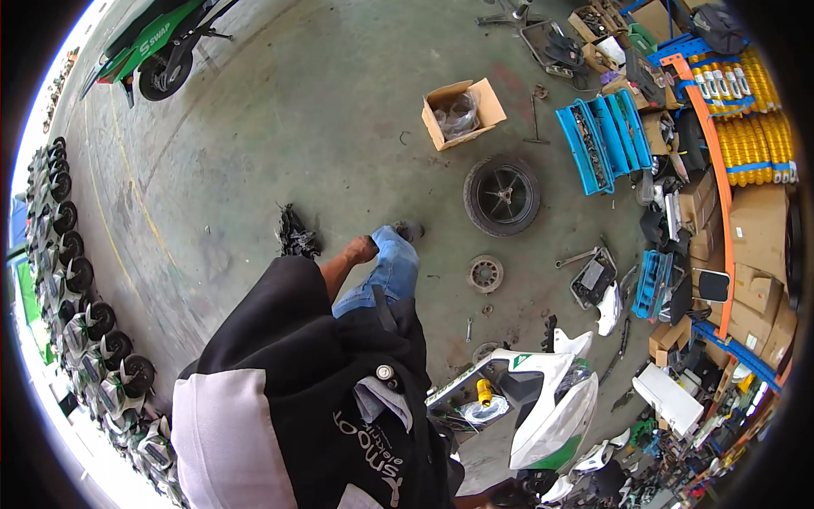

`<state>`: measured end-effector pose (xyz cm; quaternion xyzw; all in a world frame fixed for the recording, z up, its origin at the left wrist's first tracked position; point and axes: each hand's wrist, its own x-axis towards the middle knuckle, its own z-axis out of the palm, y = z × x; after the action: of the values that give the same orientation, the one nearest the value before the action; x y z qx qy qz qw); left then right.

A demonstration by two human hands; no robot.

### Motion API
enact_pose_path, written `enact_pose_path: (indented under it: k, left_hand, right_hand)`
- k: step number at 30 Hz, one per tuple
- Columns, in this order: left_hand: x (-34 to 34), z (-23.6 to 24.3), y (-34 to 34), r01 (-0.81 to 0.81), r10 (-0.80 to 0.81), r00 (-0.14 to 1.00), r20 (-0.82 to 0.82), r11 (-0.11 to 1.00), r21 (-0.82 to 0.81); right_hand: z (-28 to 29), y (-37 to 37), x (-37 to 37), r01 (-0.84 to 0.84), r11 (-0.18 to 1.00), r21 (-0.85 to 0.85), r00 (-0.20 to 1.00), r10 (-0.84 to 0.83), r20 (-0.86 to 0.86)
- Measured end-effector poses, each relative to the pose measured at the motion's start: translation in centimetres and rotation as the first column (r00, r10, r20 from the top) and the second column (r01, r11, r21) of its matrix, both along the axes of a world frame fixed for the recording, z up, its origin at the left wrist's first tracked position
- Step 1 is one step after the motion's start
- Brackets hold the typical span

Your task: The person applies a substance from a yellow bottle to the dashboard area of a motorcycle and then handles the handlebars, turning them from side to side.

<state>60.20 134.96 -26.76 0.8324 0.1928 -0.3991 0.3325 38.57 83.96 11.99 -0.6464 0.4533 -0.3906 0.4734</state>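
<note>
My left hand (363,248) rests against the knee of my blue jeans (393,265); its fingers are too small and turned away to read. At the lower edge my right forearm (476,500) reaches toward dark parts beside a white and green scooter (543,416), and the hand there is lost in shadow. A yellow cylindrical part (484,392) lies in the scooter's open frame. Left of my knee is a crumpled black bundle (296,232) on the floor.
Ahead on the floor lie a spoked wheel with tyre (502,195), a metal hub disc (486,274), a wrench (469,330) and an open cardboard box (464,114). Blue toolboxes (593,144) and an orange-framed rack (708,153) stand right. Several scooters (93,339) line the left; a green motorbike (157,51) stands far left.
</note>
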Motion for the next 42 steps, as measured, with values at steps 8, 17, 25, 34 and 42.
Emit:
enact_pose_path:
  k: [8, 17, 25, 34, 42]
  left_hand:
    - [8.6, 1.0, 5.1, -0.053, 0.062, 0.994, -0.090, 0.993, 0.103]
    - [20.0, -0.9, 2.3, 0.148, -0.155, 0.987, 0.032, 0.976, 0.157]
    - [23.3, -1.2, -5.9, 0.292, -0.292, 0.956, 0.041, 0.956, 0.011]
    - [22.7, 2.2, -9.8, 0.410, -0.407, 0.910, 0.073, 0.911, -0.031]
    - [22.2, 2.5, -10.1, 0.537, -0.531, 0.837, 0.131, 0.844, -0.007]
  right_hand:
    - [-1.2, 0.6, 9.7, -0.020, 0.997, 0.076, 0.995, 0.028, -0.098]
    - [-3.8, -1.0, 11.7, 0.047, 0.990, 0.137, 0.987, -0.025, -0.156]
    - [-2.5, -2.0, 8.9, 0.159, 0.981, 0.112, 0.976, -0.140, -0.164]
    - [1.5, -3.1, 1.6, 0.290, 0.956, 0.044, 0.957, -0.290, -0.015]
    - [2.8, -4.6, -7.0, 0.363, 0.928, 0.088, 0.908, -0.373, 0.193]
